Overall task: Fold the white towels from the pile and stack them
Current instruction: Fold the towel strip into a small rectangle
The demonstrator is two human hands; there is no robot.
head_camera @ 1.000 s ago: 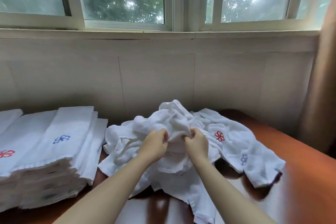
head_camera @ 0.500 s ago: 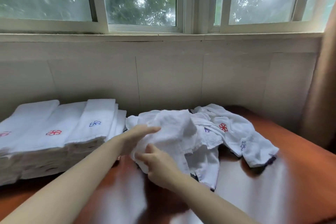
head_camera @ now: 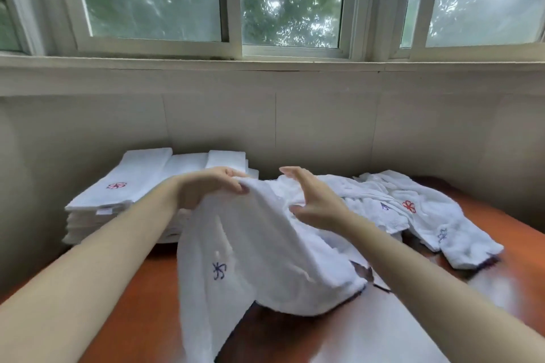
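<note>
The towel (head_camera: 253,247), with a blue emblem (head_camera: 219,270), hangs lifted over the table (head_camera: 138,312) at centre. The left hand (head_camera: 206,188) pinches its top edge at 11 o'clock. The right hand (head_camera: 317,203) is at its 1 o'clock edge, fingers straight and spread, gripping nothing. The pile (head_camera: 413,209) lies at 3 o'clock and the folded stack (head_camera: 118,191) at 10 o'clock.
</note>
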